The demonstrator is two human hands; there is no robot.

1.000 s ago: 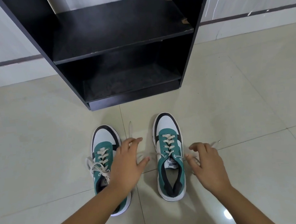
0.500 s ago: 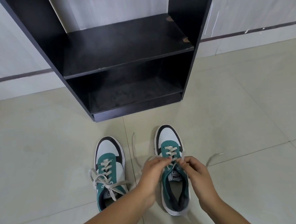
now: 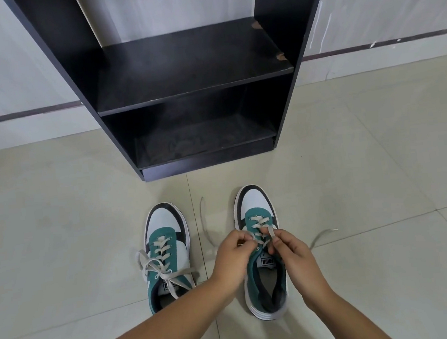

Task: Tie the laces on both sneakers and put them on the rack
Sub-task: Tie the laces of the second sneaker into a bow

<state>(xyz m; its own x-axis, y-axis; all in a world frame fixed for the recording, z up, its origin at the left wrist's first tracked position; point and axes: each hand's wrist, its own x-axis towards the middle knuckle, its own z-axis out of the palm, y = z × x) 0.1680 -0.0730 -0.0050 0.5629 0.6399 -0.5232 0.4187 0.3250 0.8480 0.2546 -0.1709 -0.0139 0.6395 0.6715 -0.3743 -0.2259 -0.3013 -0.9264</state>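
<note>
Two teal, white and black sneakers stand side by side on the floor, toes toward the rack. The left sneaker (image 3: 167, 245) has its laces tied in a loose bow. Over the right sneaker (image 3: 256, 207) my left hand (image 3: 232, 258) and my right hand (image 3: 293, 255) meet above the tongue, each pinching a strand of the beige lace (image 3: 261, 224). One loose lace end (image 3: 204, 220) trails left on the floor, another (image 3: 323, 235) trails right. The black rack (image 3: 195, 90) stands just beyond the toes, with two bare shelves.
Pale floor tiles (image 3: 58, 226) spread on all sides of the sneakers. A white wall (image 3: 2, 67) with a dark stripe runs behind the rack. The rack's lower shelf (image 3: 203, 141) looks dusty.
Both hands came together from either side of the right sneaker and took hold of its lace strands. The view tilted up, showing more of the rack.
</note>
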